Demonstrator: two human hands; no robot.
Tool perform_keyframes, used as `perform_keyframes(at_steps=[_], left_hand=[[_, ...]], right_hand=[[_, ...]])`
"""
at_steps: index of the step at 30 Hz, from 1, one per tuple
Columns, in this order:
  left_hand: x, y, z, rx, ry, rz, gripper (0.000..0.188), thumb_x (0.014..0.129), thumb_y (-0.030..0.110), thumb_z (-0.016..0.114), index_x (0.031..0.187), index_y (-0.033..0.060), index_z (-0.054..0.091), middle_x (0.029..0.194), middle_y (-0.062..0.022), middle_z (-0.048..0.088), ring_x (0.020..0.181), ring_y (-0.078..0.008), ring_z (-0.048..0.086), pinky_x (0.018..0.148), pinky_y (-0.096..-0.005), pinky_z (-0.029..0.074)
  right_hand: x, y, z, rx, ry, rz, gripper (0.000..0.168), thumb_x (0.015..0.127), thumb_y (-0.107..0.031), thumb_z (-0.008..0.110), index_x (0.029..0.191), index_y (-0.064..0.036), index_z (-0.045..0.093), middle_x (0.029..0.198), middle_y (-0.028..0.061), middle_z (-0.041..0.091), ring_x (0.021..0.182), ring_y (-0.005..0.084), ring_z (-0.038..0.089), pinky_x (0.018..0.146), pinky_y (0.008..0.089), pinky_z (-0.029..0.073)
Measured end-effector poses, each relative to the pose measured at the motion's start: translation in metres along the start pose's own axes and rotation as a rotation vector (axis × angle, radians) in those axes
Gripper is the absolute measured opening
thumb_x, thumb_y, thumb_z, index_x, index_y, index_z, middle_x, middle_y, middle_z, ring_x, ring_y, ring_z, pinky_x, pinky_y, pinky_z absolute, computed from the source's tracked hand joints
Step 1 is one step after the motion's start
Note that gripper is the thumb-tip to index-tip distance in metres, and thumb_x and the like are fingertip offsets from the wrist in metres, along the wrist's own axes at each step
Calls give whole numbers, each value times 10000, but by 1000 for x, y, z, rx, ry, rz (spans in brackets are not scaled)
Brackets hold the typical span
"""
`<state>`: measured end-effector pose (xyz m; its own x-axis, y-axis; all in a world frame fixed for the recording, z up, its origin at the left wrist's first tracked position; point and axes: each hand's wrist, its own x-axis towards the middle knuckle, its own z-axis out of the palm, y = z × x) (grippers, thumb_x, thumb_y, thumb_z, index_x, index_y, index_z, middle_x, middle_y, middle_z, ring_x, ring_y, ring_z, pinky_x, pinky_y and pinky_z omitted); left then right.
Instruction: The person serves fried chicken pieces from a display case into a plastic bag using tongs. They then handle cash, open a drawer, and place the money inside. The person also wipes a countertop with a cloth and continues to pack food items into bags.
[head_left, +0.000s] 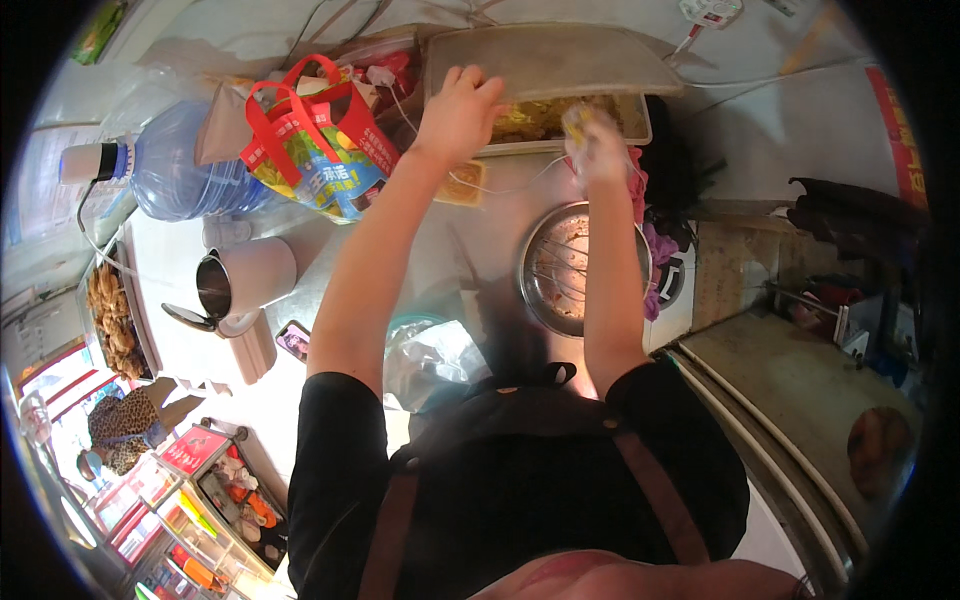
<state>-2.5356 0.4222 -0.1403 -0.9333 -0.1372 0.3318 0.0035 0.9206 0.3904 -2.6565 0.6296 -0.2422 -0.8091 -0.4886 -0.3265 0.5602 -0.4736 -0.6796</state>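
A rectangular container (639, 124) of yellowish food stands at the back of the metal worktop, partly under a dull lid or tray (555, 56). My left hand (469, 105) is at the container's left front, palm down with fingers bent; whether it touches the lid is unclear. Over the right front edge, my right hand (598, 146) looks pale, as if in a thin clear glove, and is blurred by motion. Its fingers are closed around something yellowish. Below my right forearm sits a round metal bowl (531, 277) with a wire whisk (562, 259) and brownish residue inside.
A red-handled shopping bag (322, 150) and a large water bottle (191, 161) stand at the left. Nearer are a kettle (259, 274) with its lid open, a phone (293, 340) and a clear plastic bag (435, 360). A white cable (499, 189) crosses the worktop. Purple cloth (660, 247) lies right of the bowl.
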Motion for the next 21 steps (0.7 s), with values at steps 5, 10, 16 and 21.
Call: perform_keyframes(at_steps=[5, 10, 16, 21], left_hand=[[-48, 6, 43, 296, -153, -72, 455, 825, 296, 693, 1212, 107, 545, 1299, -126, 475, 1291, -347, 369, 1139, -596, 176], [-95, 8, 76, 510, -166, -222, 795, 833, 378, 687, 1493, 169, 296, 1569, -122, 221, 1466, -340, 126, 1163, -577, 112], [-173, 111, 39, -1225, -239, -364, 475, 899, 238, 608, 1323, 41, 524, 1274, -136, 583, 1210, -247, 540, 1044, -357, 399], [-303, 143, 22, -1847, -301, -626, 239, 928, 156, 604, 1133, 34, 600, 1042, -32, 630, 987, -144, 584, 865, -290, 483]], right_hand=[[-117, 18, -43, 698, -293, 177, 415, 808, 18, 527, 1220, 66, 526, 1245, 202, 558, 1162, 301, 559, 903, 357, 517], [-181, 19, -29, 571, -188, 306, 433, 787, 52, 541, 1218, 10, 543, 1310, 238, 512, 1239, 360, 511, 917, 387, 522], [-250, 15, 48, 296, -764, 361, 474, 661, -51, 773, 1095, -29, 581, 1051, 155, 619, 848, 278, 654, 644, 328, 536], [-306, 34, 88, -159, -1170, 742, 528, 667, -65, 802, 1144, 8, 589, 1006, 122, 643, 784, 213, 648, 581, 294, 521]])
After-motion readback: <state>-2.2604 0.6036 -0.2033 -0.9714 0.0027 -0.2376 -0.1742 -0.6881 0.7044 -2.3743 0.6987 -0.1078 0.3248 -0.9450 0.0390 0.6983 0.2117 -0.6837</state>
